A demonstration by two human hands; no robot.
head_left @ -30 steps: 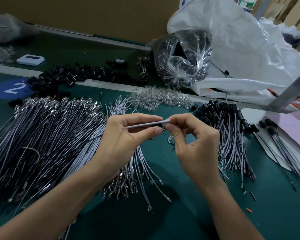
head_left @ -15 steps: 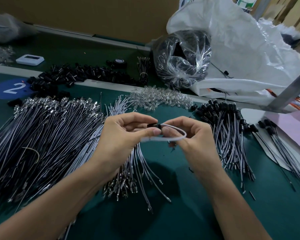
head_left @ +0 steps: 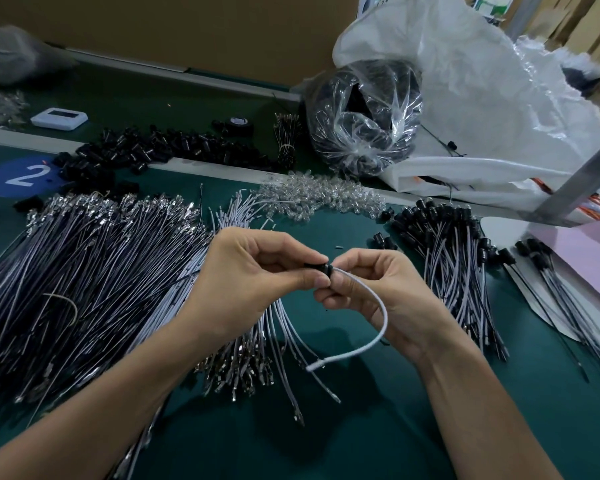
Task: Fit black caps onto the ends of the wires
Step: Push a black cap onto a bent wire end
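Wire now below right grip

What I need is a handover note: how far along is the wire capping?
Done: a bundle of capped wires lies at the right. In hand: the left hand pinches a black cap, and the right hand holds a white wire by the end at the cap. Left: a far larger pile of uncapped wires at the left, with loose caps heaped behind it. Likely well under half done.
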